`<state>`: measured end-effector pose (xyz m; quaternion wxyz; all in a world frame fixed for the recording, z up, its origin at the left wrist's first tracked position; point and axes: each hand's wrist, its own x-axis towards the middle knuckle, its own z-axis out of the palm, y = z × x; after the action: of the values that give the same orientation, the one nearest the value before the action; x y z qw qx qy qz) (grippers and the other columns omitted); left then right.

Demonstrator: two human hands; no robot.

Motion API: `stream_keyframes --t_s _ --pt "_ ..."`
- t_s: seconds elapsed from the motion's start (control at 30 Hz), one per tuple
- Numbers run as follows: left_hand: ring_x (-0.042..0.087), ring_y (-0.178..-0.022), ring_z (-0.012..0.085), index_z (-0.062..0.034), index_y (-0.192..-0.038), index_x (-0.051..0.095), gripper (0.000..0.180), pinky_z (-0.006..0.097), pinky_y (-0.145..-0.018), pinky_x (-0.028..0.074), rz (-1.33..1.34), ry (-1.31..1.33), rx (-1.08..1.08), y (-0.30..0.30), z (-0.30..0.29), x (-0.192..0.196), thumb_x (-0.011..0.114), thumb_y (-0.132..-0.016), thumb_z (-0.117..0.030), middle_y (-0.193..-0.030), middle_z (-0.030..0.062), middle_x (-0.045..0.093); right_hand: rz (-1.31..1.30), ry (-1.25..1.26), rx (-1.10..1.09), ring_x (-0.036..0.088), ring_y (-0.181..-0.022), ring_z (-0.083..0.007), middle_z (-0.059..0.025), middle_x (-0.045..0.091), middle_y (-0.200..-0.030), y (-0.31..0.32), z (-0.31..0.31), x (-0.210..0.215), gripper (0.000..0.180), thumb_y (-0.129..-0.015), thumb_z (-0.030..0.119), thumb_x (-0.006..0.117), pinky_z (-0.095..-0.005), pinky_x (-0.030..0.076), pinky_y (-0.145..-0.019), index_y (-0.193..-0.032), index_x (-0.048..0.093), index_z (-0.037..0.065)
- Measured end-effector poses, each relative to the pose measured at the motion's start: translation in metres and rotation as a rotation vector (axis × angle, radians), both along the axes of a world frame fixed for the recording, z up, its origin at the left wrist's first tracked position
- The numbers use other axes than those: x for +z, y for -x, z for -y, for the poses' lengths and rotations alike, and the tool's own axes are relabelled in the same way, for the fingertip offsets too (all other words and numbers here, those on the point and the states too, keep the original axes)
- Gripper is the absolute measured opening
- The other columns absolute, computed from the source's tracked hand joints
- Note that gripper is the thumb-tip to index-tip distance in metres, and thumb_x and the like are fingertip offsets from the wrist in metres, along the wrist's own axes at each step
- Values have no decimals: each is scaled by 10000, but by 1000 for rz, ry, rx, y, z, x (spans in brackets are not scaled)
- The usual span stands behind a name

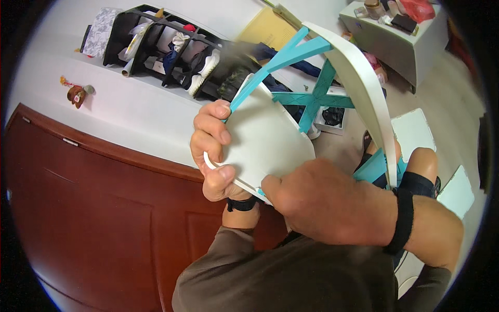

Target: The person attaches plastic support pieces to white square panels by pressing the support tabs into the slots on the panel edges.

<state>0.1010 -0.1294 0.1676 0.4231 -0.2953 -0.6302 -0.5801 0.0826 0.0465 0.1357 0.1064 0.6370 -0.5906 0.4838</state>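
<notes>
Two curved white plastic panels, joined by teal bars, make up the piece in front of me. My left hand [214, 151] grips the nearer white panel [270, 135] by its left edge, fingers and thumb wrapped round it. A teal X-shaped brace [313, 99] links it to the farther white panel [358, 78], which stands up on the right. Above, a forked teal bar [275, 62] meets that panel's top. Closed, my right hand [332, 203] presses at the near panel's lower corner, by a small teal tab; what its fingers hold is hidden. Another teal bar [373, 166] shows beyond this hand.
Loose white panels [414, 131] lie on the floor at right, near my legs. A black shelf [161, 44] with shoes and clothes stands along the far wall. At far right is a white table [384, 41] with small items. A red-brown door [104, 208] fills the left.
</notes>
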Motion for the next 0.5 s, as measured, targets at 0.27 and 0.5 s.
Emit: stream_keyframes --t_s 0.27,0.5 --pt "439 -1012 239 -163 -620 327 294 456 -991 311 -89 225 9 -12 -11 -1 586 -535 -273 -795 10 460 -106 -90 -182 638 -549 -242 -95 579 -615 -19 -20 -18 82 -731 89 600 -350 498 -476 -750 529 54" --pt "458 -1035 254 -152 -630 349 311 462 -952 322 -98 310 -192 5 -31 -29 643 -608 -250 -844 15 535 51 -105 -321 580 -557 -257 -77 532 -629 -31 -49 -38 211 -631 45 658 -364 453 -500 -816 557 53"
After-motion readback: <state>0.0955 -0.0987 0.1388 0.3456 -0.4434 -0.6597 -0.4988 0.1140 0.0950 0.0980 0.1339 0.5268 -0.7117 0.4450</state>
